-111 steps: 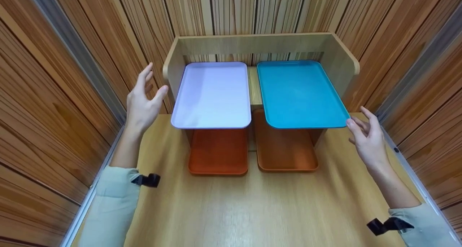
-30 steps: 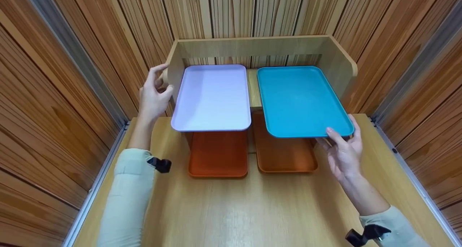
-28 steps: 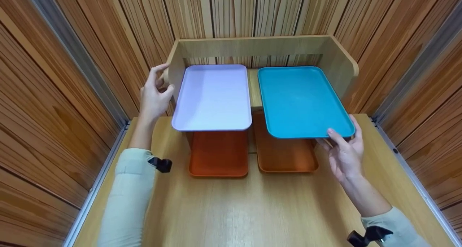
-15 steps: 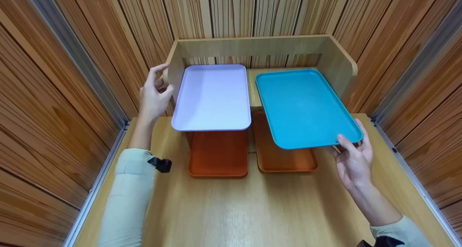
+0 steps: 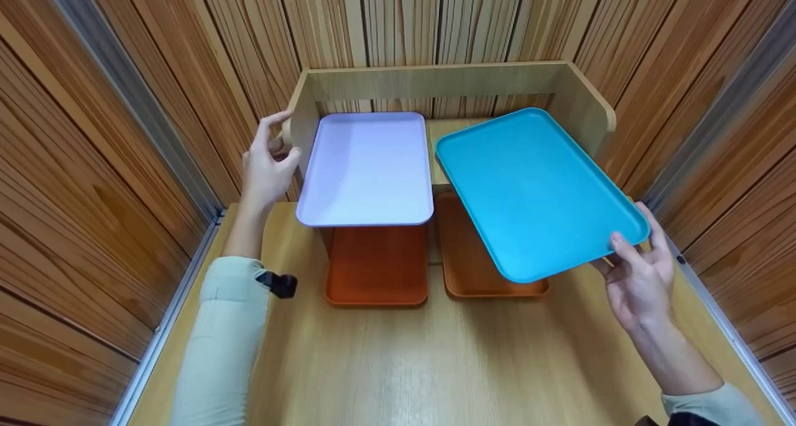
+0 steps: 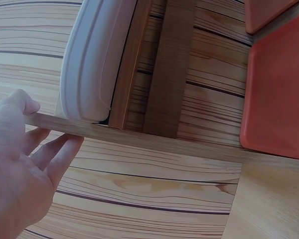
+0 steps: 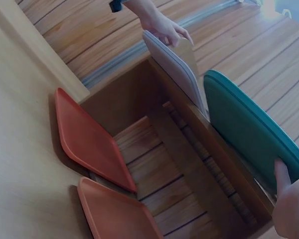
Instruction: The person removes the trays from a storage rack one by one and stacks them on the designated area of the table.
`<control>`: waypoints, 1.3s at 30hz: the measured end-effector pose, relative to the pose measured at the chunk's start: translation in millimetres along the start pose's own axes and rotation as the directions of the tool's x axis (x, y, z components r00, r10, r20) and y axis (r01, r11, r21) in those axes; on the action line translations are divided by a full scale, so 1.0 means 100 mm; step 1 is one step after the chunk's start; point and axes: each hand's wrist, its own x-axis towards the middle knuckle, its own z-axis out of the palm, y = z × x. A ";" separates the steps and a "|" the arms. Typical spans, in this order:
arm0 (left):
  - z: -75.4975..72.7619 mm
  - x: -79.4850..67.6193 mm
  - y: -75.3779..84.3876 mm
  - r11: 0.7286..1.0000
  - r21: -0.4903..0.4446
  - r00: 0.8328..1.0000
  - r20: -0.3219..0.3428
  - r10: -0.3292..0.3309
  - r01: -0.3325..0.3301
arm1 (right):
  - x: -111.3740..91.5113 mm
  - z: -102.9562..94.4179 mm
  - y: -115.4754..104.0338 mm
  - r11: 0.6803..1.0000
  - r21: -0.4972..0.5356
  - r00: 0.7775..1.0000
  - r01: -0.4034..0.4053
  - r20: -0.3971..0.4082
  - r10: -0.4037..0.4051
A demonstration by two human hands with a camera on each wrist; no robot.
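Note:
My right hand [image 5: 643, 283] holds the near right corner of a turquoise tray [image 5: 535, 189], thumb on top and fingers beneath. The tray is turned at an angle, its far end over the upper board of a wooden two-tier shelf [image 5: 435, 83]. Seen from the right wrist, the underside of the turquoise tray [image 7: 244, 119] shows, with a finger against it. My left hand [image 5: 266, 171] grips the shelf's left side panel [image 6: 139, 142], thumb on one face and fingers on the other. Beside it a lavender tray [image 5: 367, 171] lies on the upper board, jutting out in front.
Below, on the lower level, lie a red-orange tray [image 5: 376, 270] at left and a brown-orange tray [image 5: 463, 258] at right, the latter partly covered by the turquoise one. A wooden table [image 5: 398, 364] spreads out in front. Wood-plank walls [image 5: 93, 165] enclose both sides and the back.
My right hand, first at the turquoise tray's corner, has taken hold of it and drawn it toward me and right, turning it. My left hand has moved in to the shelf's side panel.

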 end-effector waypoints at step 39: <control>-0.01 0.01 -0.03 0.999 0.047 1.000 0.002 -0.009 0.009 | 0.41 -0.75 -0.70 0.974 -0.226 0.957 -0.020 0.277 0.084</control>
